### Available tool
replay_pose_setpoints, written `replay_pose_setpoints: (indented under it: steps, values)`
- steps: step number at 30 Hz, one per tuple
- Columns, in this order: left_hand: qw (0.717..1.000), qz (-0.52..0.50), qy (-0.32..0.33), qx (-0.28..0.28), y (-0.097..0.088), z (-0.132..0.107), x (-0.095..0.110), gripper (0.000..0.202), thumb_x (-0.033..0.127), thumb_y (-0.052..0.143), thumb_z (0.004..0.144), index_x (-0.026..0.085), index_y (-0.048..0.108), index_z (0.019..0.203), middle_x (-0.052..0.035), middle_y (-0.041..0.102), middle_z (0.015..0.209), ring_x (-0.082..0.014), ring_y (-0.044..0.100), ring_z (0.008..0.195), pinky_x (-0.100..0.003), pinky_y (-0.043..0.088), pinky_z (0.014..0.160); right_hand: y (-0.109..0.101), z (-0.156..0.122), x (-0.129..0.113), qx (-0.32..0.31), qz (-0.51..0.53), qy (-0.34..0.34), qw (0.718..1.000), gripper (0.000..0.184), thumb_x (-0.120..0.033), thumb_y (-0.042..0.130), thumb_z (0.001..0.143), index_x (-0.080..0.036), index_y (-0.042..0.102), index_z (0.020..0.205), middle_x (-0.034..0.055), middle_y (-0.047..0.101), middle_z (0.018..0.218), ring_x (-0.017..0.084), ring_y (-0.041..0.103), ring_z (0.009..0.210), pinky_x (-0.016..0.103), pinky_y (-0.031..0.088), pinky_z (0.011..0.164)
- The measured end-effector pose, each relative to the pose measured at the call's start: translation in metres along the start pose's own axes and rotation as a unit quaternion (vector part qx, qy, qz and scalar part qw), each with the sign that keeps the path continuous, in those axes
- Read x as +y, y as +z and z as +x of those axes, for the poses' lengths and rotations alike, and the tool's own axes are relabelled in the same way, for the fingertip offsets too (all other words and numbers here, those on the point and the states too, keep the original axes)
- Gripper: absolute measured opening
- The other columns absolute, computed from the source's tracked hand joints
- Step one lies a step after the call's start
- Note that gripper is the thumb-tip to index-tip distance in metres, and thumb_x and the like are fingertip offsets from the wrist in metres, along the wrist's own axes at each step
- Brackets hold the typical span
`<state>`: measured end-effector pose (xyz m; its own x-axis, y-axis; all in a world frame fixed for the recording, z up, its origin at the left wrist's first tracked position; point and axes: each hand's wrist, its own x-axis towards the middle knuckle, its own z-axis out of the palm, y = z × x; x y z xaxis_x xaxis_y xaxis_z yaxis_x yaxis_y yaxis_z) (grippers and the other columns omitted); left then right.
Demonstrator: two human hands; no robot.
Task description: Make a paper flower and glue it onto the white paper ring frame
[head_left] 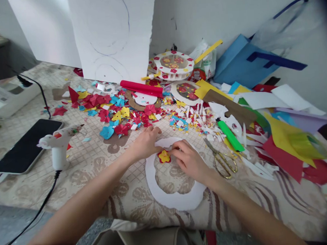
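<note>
A white paper ring [174,201] with a scalloped inner edge lies flat on the tablecloth in front of me. At its upper inner edge sits a small red paper flower with a yellow flower [164,156] layered on top. My right hand [191,161] reaches in from the right, with thumb and fingertips closed at the flower's right side. From the left, my left hand [146,141] rests by the ring's upper edge, its thumb stretched toward the flower and apart from the bent fingers. The undersides of both hands are hidden.
Left stand a white glue gun [59,150] with a black cord and a dark tablet [27,146]. Gold-handled scissors [223,161] and a green-handled cutter [230,135] lie right. Paper flowers and scraps [119,114] spread behind, with a decorated round lantern [174,63] near the wall.
</note>
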<state>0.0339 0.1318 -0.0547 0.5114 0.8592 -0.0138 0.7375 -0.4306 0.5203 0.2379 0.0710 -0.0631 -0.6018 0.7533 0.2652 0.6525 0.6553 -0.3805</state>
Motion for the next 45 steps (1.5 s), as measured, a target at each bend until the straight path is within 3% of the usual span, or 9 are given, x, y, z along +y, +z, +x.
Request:
replay_pose_setpoints:
  steps: [9,17,22,26,30,35,38,41,45]
  values:
    - [0.996,-0.072,-0.013,0.05,-0.009,0.0,-0.004,0.032,0.031,0.063,0.075,0.016,0.055,0.102,-0.0081,0.061,0.092,-0.0218,0.059,0.086,-0.032,0.047,0.075,0.004,0.0,-0.003,0.047,0.017,0.02,0.999,0.04,0.003,0.044,0.076,-0.02,0.063,0.102,0.0086,0.052,0.097,0.023,0.049,0.096,0.039,0.048,0.083]
    - [0.975,-0.133,-0.046,0.172,-0.031,-0.001,-0.01,0.007,0.014,0.057,0.075,0.015,0.062,0.08,-0.0038,0.066,0.075,-0.0142,0.059,0.067,-0.025,0.045,0.063,-0.007,-0.008,-0.004,0.216,0.031,0.034,0.975,0.035,-0.002,0.045,0.083,-0.02,0.06,0.11,0.0086,0.053,0.101,0.02,0.053,0.096,0.036,0.048,0.083]
    - [0.976,-0.066,-0.103,0.178,-0.025,-0.04,-0.005,0.022,0.031,0.055,0.083,0.016,0.061,0.067,-0.0019,0.059,0.06,-0.014,0.054,0.058,-0.026,0.043,0.057,-0.022,-0.015,0.008,0.266,-0.002,0.07,0.961,0.028,-0.008,0.047,0.086,-0.019,0.062,0.107,0.0089,0.055,0.101,0.02,0.055,0.099,0.037,0.047,0.087]
    - [0.96,-0.123,-0.066,0.244,-0.009,-0.086,0.002,0.031,0.031,0.056,0.084,0.022,0.056,0.114,-0.0107,0.056,0.12,-0.021,0.058,0.101,-0.034,0.05,0.079,-0.029,-0.021,0.023,0.263,-0.009,0.117,0.958,0.024,-0.014,0.048,0.087,-0.019,0.062,0.106,0.0095,0.057,0.104,0.021,0.055,0.101,0.039,0.047,0.089]
    - [0.942,-0.23,-0.096,0.226,0.005,-0.121,0.012,0.038,0.03,0.054,0.086,0.027,0.047,0.124,-0.0092,0.048,0.134,-0.0208,0.053,0.116,-0.035,0.052,0.087,-0.029,-0.024,0.033,0.226,0.006,0.146,0.963,0.024,-0.02,0.048,0.087,-0.019,0.061,0.108,0.01,0.057,0.106,0.022,0.055,0.102,0.039,0.05,0.084]
    - [0.943,-0.18,-0.126,0.249,0.011,-0.143,0.01,0.018,0.026,0.055,0.085,0.023,0.061,0.102,-0.0046,0.066,0.104,-0.0194,0.061,0.103,-0.035,0.049,0.089,-0.027,-0.024,0.031,0.245,0.019,0.142,0.959,0.022,-0.022,0.049,0.088,-0.019,0.061,0.105,0.0092,0.059,0.105,0.02,0.058,0.098,0.036,0.052,0.08]
    - [0.942,-0.099,-0.151,0.282,0.009,-0.154,0.003,0.016,0.029,0.057,0.084,0.02,0.062,0.072,0.0003,0.062,0.067,-0.0149,0.062,0.068,-0.027,0.049,0.065,-0.029,-0.025,0.03,0.269,0.022,0.139,0.953,0.021,-0.022,0.05,0.087,-0.02,0.062,0.104,0.0088,0.061,0.103,0.02,0.059,0.095,0.035,0.052,0.079]
    - [0.935,-0.044,-0.175,0.305,0.001,-0.169,-0.001,0.015,0.032,0.058,0.083,0.02,0.064,0.076,0.0044,0.052,0.052,-0.0114,0.052,0.048,-0.024,0.043,0.05,-0.029,-0.028,0.031,0.283,0.032,0.146,0.947,0.021,-0.024,0.051,0.087,-0.02,0.062,0.104,0.0088,0.062,0.104,0.02,0.06,0.093,0.037,0.052,0.078]
    - [0.916,0.01,-0.147,0.372,-0.031,-0.201,-0.011,0.031,0.032,0.061,0.081,0.024,0.061,0.11,-0.0046,0.067,0.105,-0.0198,0.064,0.094,-0.031,0.049,0.082,-0.029,-0.032,0.032,0.31,0.051,0.164,0.935,0.023,-0.029,0.054,0.086,-0.02,0.064,0.104,0.0084,0.063,0.103,0.02,0.063,0.085,0.039,0.052,0.08]
